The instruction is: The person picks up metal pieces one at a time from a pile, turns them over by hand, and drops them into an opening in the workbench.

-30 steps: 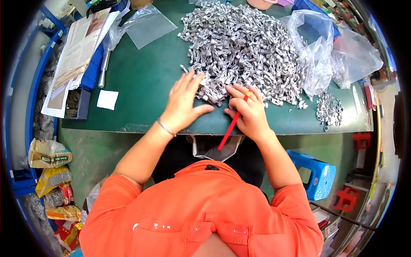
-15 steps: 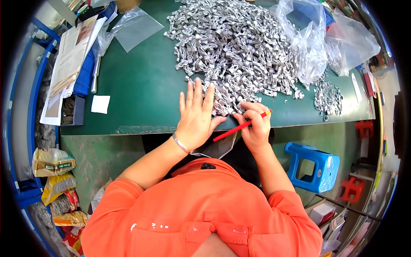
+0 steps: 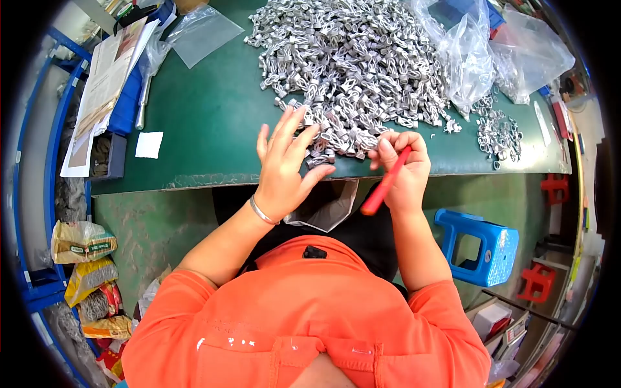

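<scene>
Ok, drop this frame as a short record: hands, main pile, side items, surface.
left hand: fingers spread, by near-left edge of main pile; contact unclear
right hand: gripping red stick
main pile: small grey looped parts, heaped
side items: smaller pile right of main pile; white square to the left
surface: green table

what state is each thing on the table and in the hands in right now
left hand: open, fingers spread
right hand: closed on the slim red stick
slim red stick: held, tilted
big pile of grey looped parts: loose, heaped
small silver rings: loose, spread out
clear plastic bag beside the pile: crumpled
white square sheet: lying flat
</scene>
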Demonstrator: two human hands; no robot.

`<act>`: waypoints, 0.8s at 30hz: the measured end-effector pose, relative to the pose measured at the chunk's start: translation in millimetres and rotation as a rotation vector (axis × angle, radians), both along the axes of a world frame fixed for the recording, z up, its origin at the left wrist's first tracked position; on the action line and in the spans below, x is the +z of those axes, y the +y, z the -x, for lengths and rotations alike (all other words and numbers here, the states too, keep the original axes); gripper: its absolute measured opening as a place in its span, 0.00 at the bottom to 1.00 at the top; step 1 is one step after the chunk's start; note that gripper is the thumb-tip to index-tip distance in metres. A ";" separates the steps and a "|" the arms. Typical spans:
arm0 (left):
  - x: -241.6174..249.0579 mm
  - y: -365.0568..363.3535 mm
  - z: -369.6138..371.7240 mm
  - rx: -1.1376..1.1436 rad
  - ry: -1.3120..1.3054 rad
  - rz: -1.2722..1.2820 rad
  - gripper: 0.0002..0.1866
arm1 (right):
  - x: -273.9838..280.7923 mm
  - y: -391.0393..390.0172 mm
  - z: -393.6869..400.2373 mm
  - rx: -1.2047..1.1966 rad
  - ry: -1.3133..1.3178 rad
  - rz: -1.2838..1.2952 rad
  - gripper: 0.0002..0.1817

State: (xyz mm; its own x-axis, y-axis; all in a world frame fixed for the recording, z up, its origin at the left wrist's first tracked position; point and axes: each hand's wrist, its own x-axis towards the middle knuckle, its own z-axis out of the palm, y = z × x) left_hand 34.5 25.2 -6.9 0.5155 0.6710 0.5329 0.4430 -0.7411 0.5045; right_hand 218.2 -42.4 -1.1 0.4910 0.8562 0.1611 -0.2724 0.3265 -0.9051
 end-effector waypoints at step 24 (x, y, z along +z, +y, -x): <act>-5.5 -29.9 28.9 -0.349 -0.378 0.452 0.12 | -20.6 -41.4 34.1 0.046 -0.505 -0.210 0.18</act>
State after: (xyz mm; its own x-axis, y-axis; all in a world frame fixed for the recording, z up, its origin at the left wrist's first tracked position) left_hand 5.6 -4.7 -12.4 0.5758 0.6981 0.4257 -0.0508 -0.4891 0.8708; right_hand 184.1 -83.8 -21.8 0.2713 0.7989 0.5367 0.1607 0.5122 -0.8437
